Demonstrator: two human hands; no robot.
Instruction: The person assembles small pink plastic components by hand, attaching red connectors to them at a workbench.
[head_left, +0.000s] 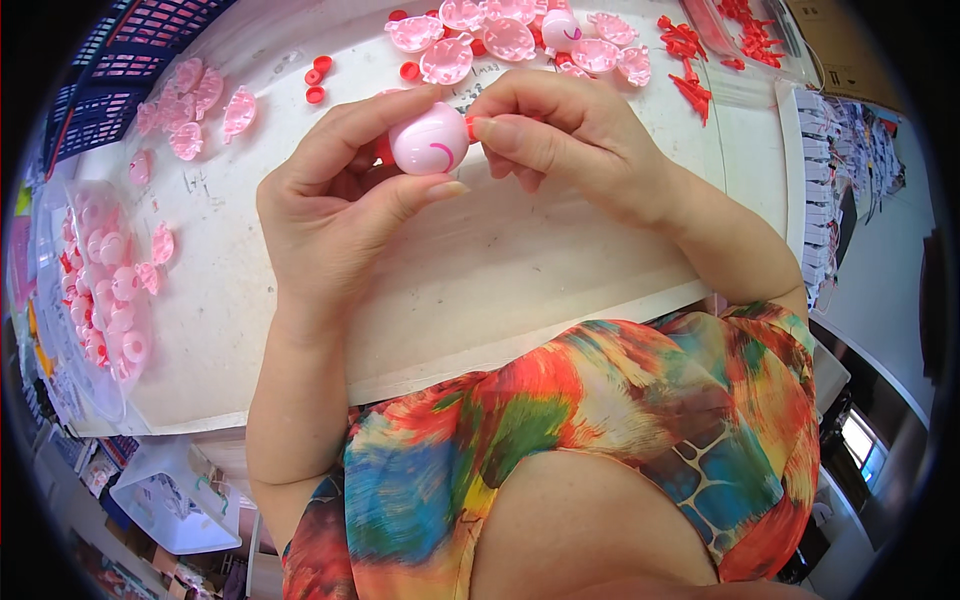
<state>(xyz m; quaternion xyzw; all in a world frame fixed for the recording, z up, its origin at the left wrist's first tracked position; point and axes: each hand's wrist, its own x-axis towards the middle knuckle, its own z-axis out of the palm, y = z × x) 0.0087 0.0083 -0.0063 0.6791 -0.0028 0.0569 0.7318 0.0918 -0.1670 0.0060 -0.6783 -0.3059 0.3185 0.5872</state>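
My left hand is closed around a glossy pink rounded plastic toy part, with a curved magenta line on its front. Red plastic shows at the toy part's left side, between my fingers. From the right, my right hand pinches a small red plastic piece against the toy part's side. Fingertips cover most of that piece, so its shape and how far it sits in are hidden. Just beyond my hands lie pink half shells, another round pink part and red caps.
A clear bag of pink parts stands at the table's left, below a blue basket. More pink shells lie beside the basket. Red pointed pieces lie at the far right near a clear tray and a cardboard box.
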